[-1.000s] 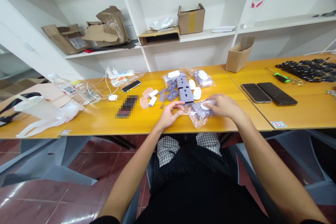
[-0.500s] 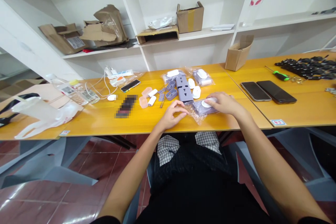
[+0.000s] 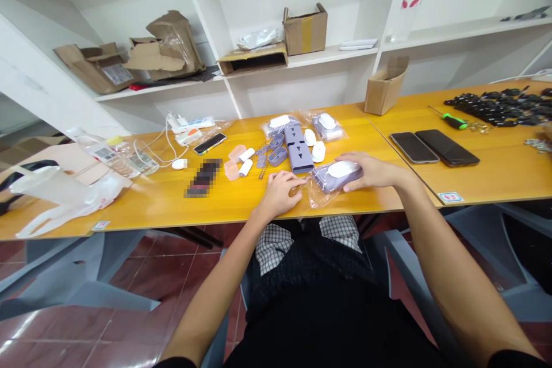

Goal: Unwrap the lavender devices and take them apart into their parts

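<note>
The right hand point(image 3: 368, 171) is part-way open around the right end of a bagged purple case point(image 3: 325, 181), with the thumb on the near side and the fingers on the far side, and it has hold of the case. The case lies near the front edge of a yellow-brown table point(image 3: 150, 207), with a white oval part point(image 3: 344, 169) on top. The left hand point(image 3: 283, 192) is loosely curled, its fingertips at the left end of the case's clear wrapping; I cannot tell whether they pinch it. Just beyond the hands lies a purple block with dark holes point(image 3: 299, 156), and right of it sit two white rounded pieces point(image 3: 318, 152). Behind are two more wrapped units, one at left point(image 3: 279, 122) and one at right point(image 3: 328, 126). Left of the block are small purple trays point(image 3: 277, 155), then white cylinders point(image 3: 245, 168) beside pale orange pieces point(image 3: 232, 170). Farther left are a phone point(image 3: 210, 144), a white power strip point(image 3: 196, 126) with cables, and a white plastic bag point(image 3: 77, 198). Well to the right, two dark phones point(image 3: 447, 148) lie side by side, with a green-handled screwdriver point(image 3: 455, 122) and a heap of black parts point(image 3: 495, 108) beyond. An open cardboard box point(image 3: 385, 92) stands at the back, in front of white shelves point(image 3: 345, 57) holding more cartons point(image 3: 305, 33).
</note>
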Available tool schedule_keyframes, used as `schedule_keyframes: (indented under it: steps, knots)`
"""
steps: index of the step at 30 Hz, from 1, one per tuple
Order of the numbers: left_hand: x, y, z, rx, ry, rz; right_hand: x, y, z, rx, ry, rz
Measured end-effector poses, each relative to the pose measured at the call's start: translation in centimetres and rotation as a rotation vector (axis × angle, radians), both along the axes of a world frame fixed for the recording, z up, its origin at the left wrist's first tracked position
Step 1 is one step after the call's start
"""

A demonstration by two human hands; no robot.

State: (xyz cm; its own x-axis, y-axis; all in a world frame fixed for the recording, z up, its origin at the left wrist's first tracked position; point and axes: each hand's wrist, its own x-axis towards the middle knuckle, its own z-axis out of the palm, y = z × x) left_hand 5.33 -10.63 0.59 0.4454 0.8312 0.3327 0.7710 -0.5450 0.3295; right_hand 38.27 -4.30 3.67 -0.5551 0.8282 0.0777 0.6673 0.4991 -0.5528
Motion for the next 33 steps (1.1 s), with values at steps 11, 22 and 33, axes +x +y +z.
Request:
schedule_keyframes:
  steps: [11, 22, 33]
  knots:
    - [-0.7, 0.4, -0.2, 0.107, -0.168, 0.024, 0.7, 0.6, -0.1, -0.067, -0.004, -0.087]
    - [-1.7, 0.6, 0.4, -0.190, -0.163, -0.107, -0.1, -0.5, 2.0, -0.027, -0.047, -0.144]
    - [-1.4, 0.2, 1.2, -0.222, -0.161, -0.138, -0.1, -0.9, 2.6, -0.053, 0.072, -0.173]
